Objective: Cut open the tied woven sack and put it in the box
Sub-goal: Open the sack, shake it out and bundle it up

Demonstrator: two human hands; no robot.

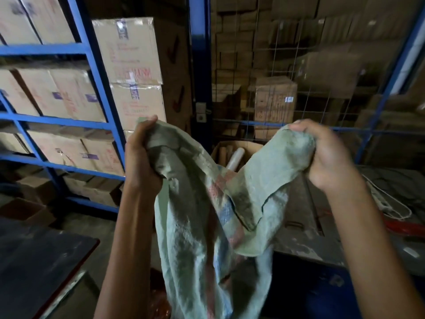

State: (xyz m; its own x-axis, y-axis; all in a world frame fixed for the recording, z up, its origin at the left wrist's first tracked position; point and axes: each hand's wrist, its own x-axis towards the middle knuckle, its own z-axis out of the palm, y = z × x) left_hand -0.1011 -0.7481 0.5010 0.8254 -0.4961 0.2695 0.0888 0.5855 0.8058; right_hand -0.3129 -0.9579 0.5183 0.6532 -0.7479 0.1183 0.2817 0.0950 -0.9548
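Sack [195,215] hangs limp, held up by two edges. Left hand [142,155] and right hand [328,157] each clench a bunched edge, apart, probably to spread it before lowering into the open box [230,142] beyond.

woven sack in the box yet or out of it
Out. The left hand and right hand each grip a bunched end of the woven sack, which hangs between them in front of the open box.
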